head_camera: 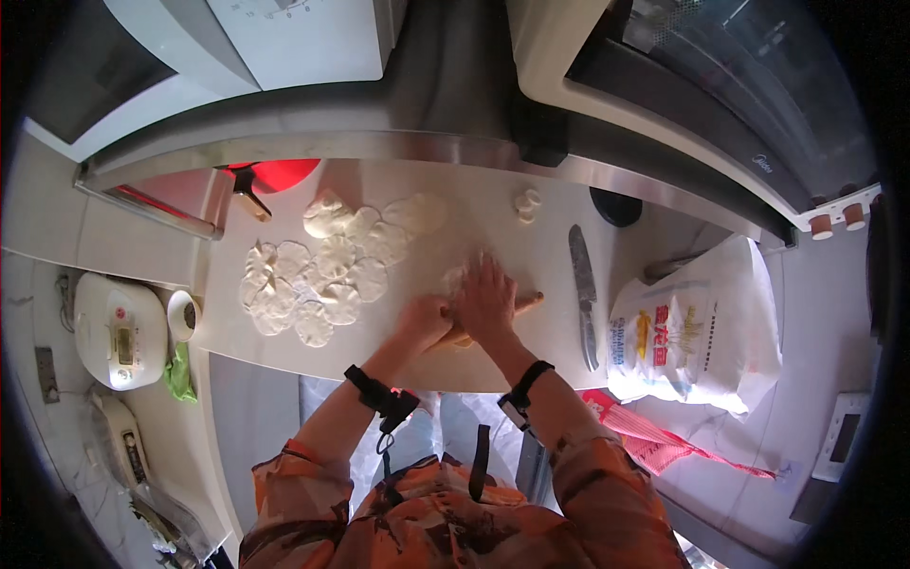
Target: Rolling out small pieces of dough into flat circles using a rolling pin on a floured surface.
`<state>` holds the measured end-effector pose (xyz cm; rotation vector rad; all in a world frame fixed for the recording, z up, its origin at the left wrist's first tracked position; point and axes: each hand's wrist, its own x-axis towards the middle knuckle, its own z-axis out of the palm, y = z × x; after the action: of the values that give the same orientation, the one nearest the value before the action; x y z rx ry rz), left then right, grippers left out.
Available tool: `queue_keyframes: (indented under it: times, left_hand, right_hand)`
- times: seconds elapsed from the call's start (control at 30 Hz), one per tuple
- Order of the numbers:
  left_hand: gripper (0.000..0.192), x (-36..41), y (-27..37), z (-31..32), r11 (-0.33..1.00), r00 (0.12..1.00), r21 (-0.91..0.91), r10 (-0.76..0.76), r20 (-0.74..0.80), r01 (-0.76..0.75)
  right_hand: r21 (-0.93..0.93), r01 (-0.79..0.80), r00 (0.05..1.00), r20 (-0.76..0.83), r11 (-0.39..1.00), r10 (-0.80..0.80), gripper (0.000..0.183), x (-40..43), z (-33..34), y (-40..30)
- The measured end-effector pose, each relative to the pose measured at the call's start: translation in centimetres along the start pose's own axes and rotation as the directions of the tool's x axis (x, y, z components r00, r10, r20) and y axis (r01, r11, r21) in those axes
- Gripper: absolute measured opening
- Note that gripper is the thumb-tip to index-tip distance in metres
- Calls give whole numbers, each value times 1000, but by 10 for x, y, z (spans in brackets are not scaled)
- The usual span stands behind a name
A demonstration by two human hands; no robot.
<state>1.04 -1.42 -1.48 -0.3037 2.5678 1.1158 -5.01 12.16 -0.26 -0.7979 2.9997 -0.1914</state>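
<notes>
My right hand [486, 297] lies flat with its fingers stretched forward, its palm over a wooden rolling pin [530, 302]. The pin slants across the white work surface [419, 366]; its middle is covered by my hands. Close on the left, my left hand [425, 317] is curled beside the pin, and what its fingers hold is hidden. A pale patch of flour or dough [452, 277] shows at the edge of my right hand. Several thin round dough wrappers [338, 257] lie spread and overlapping on the left. Small dough pieces [527, 205] sit at the back right.
A cleaver-like kitchen knife [584, 295] lies right of my hands, beside a large white flour bag [700, 331]. A red pan [284, 174] is at the back left. The rice cooker [121, 331] and white cup [183, 315] stand left. A steel hood edge [355, 146] overhangs the back.
</notes>
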Motion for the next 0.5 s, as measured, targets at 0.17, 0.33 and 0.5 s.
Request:
queue_keyframes:
  times: [0.17, 0.33, 0.5]
  left_hand:
    - [18, -6, 37, 6, 986, 993, 163, 62, -102, -45]
    - [21, -14, -2, 28, 939, 992, -345, -43, -122, -2]
    - [23, -12, 6, 24, 997, 997, -78, 20, -80, -27]
  right_hand:
    - [99, 82, 997, -1, 992, -83, 57, -65, 6, 28]
    - [136, 39, 999, -36, 990, -35, 56, -94, -5, 21]
    - [68, 90, 995, 28, 994, -92, 61, -46, 5, 14]
